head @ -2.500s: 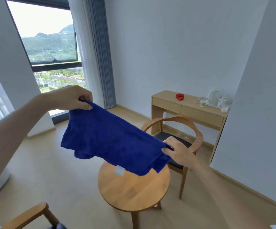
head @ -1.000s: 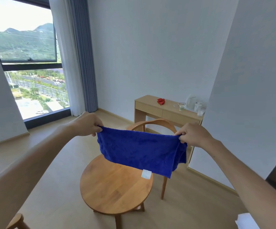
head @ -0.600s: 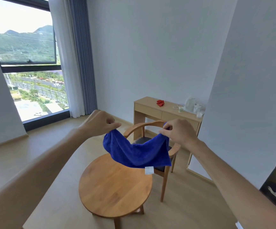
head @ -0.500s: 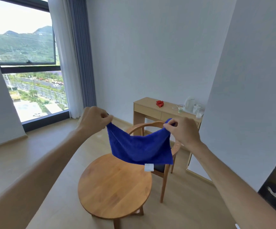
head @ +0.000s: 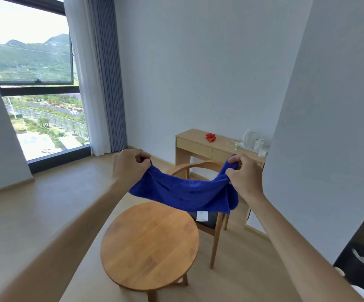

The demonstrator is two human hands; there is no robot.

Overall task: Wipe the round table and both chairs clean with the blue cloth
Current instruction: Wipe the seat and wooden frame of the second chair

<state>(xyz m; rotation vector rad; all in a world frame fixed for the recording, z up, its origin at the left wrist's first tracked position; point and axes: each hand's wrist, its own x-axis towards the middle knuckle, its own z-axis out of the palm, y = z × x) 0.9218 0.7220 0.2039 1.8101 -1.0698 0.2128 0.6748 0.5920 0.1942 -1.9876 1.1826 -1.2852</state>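
Observation:
A blue cloth (head: 187, 194) hangs stretched in the air between both hands, sagging in the middle, with a white label dangling from its lower edge. My left hand (head: 128, 166) pinches its left corner and my right hand (head: 244, 175) pinches its right corner. Below the cloth stands the round wooden table (head: 149, 245), its top bare. Behind the table and partly hidden by the cloth is one wooden chair (head: 216, 227) with a curved back and dark seat. The second chair is out of view.
A wooden desk (head: 195, 141) stands against the far wall with a red item (head: 210, 137), a white kettle (head: 249, 138) and cups. A white wall corner (head: 320, 149) juts in on the right. Window and curtains (head: 102, 83) are at left. Dark items lie at lower right.
The cloth was held slack with my hands closer together; my hands have moved apart and the cloth is now pulled wider. The view has tilted slightly.

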